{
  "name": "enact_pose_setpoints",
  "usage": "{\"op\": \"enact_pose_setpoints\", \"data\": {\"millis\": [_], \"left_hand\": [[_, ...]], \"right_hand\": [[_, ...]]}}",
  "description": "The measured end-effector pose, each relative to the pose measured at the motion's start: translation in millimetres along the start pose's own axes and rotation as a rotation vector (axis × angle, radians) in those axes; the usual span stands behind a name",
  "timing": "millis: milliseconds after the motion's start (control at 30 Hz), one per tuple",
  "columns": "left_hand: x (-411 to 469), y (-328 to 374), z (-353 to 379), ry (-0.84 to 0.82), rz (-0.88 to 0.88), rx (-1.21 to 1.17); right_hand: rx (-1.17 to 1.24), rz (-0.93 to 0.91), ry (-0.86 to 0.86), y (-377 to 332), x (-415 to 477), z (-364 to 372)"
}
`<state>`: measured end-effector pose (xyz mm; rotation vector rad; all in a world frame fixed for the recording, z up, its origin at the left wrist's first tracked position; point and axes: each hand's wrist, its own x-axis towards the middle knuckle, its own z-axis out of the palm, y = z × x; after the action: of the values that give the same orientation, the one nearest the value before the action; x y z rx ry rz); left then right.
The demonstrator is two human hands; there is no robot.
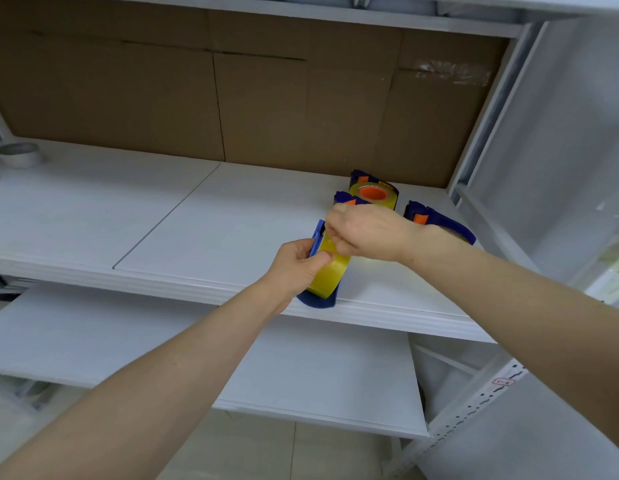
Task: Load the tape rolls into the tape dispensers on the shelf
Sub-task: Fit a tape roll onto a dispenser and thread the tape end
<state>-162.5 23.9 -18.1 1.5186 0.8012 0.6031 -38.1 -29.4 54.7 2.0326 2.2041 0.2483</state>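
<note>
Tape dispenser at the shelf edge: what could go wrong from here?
1. The dispenser sits right at the front edge of the shelf; if the left hand loosens, it might fall.
2. The right hand pinches at the yellow tape roll; loose tape could stick to itself.
3. The neighbouring dispenser lies just behind that hand and might get knocked.

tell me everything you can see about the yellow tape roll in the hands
The glossy translucent yellow tape roll stands on edge inside a blue plastic dispenser at the front edge of the white shelf. Its core is hidden. The left hand grips dispenser and roll together, thumb pressed on the roll's outer face; the right hand pinches the roll's top, apparently at the tape's end.
</note>
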Motion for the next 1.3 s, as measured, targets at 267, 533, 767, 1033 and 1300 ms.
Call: {"op": "enact_pose_setpoints", "data": {"millis": [267,533,767,1033,1300], "left_hand": [[-0.4,0.4,-2.8,-0.033,-0.005,-0.012],[1.9,0.0,-2.7,-0.031,-0.010,-0.018],[2.3,2.3,-3.4,-0.029,-0.024,-0.010],[1.3,1.8,-6.4,-0.057,-0.011,-0.041],[1.4,-0.2,-10.0,-0.048,-0.021,-0.090]], "right_hand": [[0.494,0.125,-0.034,19.9,2.3,-1.3],[0.385,0.089,-0.010,23.6,0.9,-3.1],[0.016,0.073,0.071,7.5,0.9,0.8],[0.589,0.248,0.110,19.8,6.9,4.7],[0.841,0.431,0.111,33.7,-3.4,-2.2]]}}
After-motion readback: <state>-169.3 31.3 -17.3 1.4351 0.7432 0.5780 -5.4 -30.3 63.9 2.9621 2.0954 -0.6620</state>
